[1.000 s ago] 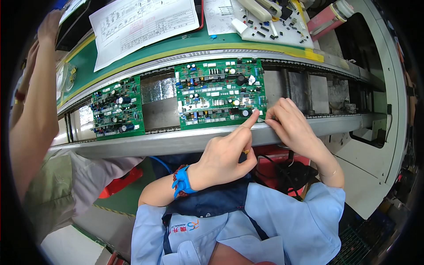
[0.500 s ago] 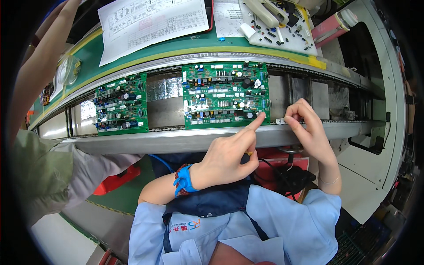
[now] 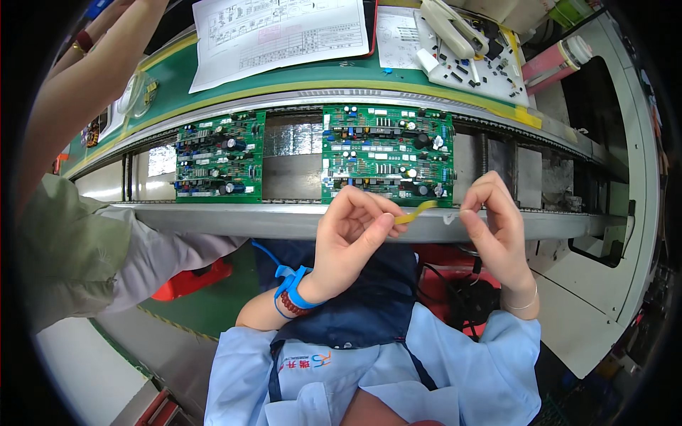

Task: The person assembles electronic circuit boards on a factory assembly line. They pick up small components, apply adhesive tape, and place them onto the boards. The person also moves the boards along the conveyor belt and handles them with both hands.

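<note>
Your left hand (image 3: 357, 228), fingers pinching a yellow strip (image 3: 419, 211), loose end curling right above the conveyor's (image 3: 284, 221) near edge. Your right hand (image 3: 495, 215), fingertips closed on a small white piece (image 3: 449, 219), kind unclear, just beside that end. Pinch lightly; mind the strip doesn't twist. Around: another person's forearm (image 3: 89, 99), far left; two green boards, left (image 3: 219, 157) and right (image 3: 383, 145), the latter's upright parts near your knuckles; pink bottle (image 3: 553, 65), tabletop's (image 3: 348, 69) right end.

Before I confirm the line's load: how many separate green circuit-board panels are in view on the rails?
2. The nearer panel lies just beyond the left hand; the other panel is farther left. More may be hidden behind the co-worker's arm.
</note>
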Tool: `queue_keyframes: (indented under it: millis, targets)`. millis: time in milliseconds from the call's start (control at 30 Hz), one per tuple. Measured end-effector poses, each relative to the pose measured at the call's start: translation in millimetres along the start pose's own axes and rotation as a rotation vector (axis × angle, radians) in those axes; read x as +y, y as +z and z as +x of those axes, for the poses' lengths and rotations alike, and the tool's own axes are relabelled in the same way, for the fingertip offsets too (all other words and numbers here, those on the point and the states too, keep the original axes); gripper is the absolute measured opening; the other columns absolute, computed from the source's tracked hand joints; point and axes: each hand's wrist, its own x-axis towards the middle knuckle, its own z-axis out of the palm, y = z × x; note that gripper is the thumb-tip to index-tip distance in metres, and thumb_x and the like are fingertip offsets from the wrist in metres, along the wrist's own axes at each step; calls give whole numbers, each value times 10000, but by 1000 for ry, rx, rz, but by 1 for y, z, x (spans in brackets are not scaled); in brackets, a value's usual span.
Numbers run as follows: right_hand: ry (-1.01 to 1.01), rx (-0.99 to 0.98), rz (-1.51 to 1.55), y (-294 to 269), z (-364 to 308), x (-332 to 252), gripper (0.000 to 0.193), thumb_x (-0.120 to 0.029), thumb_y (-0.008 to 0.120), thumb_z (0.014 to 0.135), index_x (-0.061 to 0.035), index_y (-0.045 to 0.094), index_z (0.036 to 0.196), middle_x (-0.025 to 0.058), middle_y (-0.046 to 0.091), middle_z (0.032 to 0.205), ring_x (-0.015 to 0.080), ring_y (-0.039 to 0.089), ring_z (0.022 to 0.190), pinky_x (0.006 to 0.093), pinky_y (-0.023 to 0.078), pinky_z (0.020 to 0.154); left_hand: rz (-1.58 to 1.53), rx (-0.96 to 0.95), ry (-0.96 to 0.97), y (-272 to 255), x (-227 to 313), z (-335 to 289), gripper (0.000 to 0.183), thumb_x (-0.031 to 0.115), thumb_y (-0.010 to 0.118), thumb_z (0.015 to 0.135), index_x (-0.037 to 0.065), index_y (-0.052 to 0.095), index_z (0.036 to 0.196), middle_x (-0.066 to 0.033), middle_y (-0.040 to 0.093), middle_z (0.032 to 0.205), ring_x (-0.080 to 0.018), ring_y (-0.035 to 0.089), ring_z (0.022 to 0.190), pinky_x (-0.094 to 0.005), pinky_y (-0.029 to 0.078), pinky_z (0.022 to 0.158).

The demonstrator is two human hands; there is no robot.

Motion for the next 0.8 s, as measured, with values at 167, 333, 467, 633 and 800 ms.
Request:
queue_keyframes:
  millis: [167,333,467,633,800]
  targets:
    - [-96,-29,-60,15,5,-4,99,-41,613,812,0,553,881,81,494,843,195,472,766,283,394,685,36,24,14,0,-1,-2,109,84,494,944,24,408,919,-239,623,1025,-201,624,899,-310,507,812]
    - [-115,-25,-116,25,6,-9,106,-24,629,787,-18,552,860,78,482,822,212,467,755,307,382,670,98,61,32,-1,1,-4,114,93,478,955,33,385,928,-267,625,1033,-214,634,906,-319,515,802]
    - [-119,-1,-215,35,8,-11,122,-25,646,771,-33,556,853,72,470,801,223,459,740,321,367,668,110,51,63,-4,-2,-7,112,96,466,962,35,374,940,-273,619,1049,-228,635,942,-311,520,799]
    - [-110,29,-323,42,9,-9,142,-40,673,752,-45,563,842,63,471,796,223,457,746,323,350,673,104,46,65,-7,-1,-9,112,96,462,964,35,369,948,-274,617,1055,-232,635,957,-315,526,805]
    - [-154,22,-437,43,11,-12,197,-84,724,713,-64,571,836,52,472,785,211,453,736,320,318,658,110,42,55,-9,0,-10,111,96,459,964,35,369,950,-265,621,1051,-234,635,965,-315,527,806]
